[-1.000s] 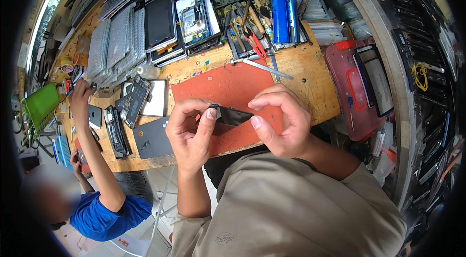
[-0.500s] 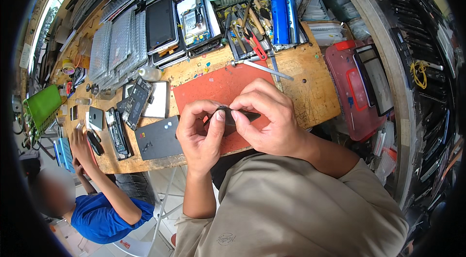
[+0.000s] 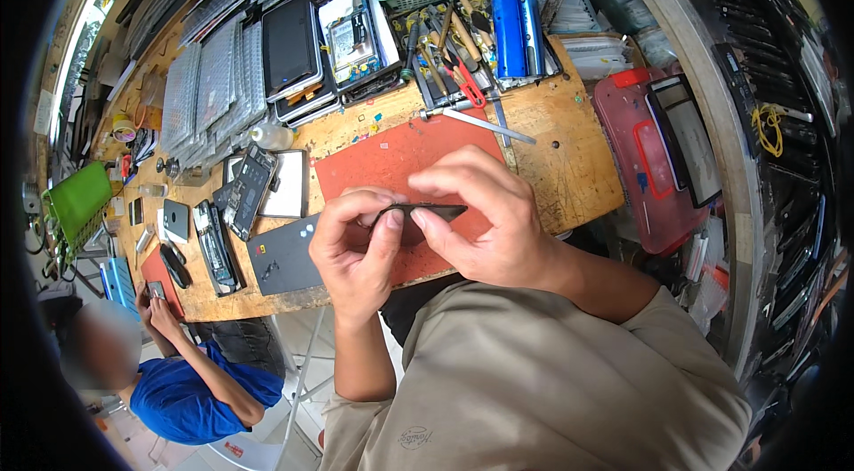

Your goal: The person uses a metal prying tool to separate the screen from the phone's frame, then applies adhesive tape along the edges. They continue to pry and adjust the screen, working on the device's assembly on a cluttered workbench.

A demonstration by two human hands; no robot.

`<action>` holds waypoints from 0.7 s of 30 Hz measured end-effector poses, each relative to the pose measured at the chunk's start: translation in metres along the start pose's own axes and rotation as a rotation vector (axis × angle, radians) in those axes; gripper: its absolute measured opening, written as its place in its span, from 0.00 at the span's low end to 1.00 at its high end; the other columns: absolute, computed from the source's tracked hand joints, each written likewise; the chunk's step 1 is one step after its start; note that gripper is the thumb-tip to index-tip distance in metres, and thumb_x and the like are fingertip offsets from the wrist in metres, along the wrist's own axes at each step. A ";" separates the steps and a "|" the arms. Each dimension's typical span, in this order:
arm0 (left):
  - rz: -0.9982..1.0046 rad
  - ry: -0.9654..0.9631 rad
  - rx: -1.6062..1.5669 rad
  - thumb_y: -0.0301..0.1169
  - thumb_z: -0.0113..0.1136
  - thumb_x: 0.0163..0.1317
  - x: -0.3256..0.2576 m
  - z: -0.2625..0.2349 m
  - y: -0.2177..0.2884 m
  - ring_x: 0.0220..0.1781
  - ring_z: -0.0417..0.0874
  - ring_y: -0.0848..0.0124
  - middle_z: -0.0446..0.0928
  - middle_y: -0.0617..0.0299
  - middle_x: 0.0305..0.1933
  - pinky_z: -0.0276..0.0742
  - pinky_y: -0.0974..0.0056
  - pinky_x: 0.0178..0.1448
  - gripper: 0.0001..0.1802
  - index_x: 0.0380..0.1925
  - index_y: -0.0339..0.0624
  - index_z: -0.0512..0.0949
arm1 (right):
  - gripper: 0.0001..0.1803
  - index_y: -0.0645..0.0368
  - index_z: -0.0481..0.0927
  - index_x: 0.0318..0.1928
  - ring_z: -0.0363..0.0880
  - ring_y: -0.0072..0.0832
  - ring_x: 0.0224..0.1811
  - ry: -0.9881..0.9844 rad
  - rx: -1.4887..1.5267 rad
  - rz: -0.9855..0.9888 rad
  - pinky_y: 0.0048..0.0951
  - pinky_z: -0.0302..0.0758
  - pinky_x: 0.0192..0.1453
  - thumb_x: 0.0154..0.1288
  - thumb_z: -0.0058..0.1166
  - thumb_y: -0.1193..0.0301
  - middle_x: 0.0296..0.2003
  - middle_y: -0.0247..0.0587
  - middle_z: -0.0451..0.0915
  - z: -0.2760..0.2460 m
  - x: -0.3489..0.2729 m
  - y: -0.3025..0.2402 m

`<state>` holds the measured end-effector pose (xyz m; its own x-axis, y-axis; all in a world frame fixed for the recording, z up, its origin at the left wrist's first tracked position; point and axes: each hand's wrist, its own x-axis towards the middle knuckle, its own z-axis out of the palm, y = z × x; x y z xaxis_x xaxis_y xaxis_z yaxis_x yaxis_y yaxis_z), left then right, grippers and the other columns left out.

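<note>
Thin black flat phone panel [image 3: 425,213] held edge-on above the red rubber mat [image 3: 391,170] | left hand [image 3: 351,250] and right hand [image 3: 485,220] fingers pinching its edges | likely light, stiff, fragile; best gripped by the rims | wooden counter [image 3: 569,177] beneath.

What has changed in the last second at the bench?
Both hands, left and right, closed in on the dark phone, now held edge-on between them. The co-worker's arm dropped from the far bench to its near edge. The red mat and tools stayed put.
</note>
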<state>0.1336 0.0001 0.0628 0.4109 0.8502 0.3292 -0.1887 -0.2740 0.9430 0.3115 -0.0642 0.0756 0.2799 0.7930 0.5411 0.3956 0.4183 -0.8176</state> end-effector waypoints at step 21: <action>-0.299 0.271 -0.510 0.22 0.66 0.78 -0.006 0.001 -0.009 0.50 0.85 0.77 0.85 0.64 0.49 0.83 0.68 0.59 0.14 0.59 0.42 0.77 | 0.13 0.65 0.83 0.48 0.88 0.34 0.39 -0.015 0.064 0.032 0.34 0.84 0.45 0.65 0.66 0.87 0.40 0.44 0.83 -0.006 -0.001 -0.009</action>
<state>0.1339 -0.0035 0.0520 0.2844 0.9582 -0.0305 -0.5284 0.1832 0.8290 0.3128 -0.0711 0.0839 0.2782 0.8128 0.5118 0.3295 0.4197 -0.8457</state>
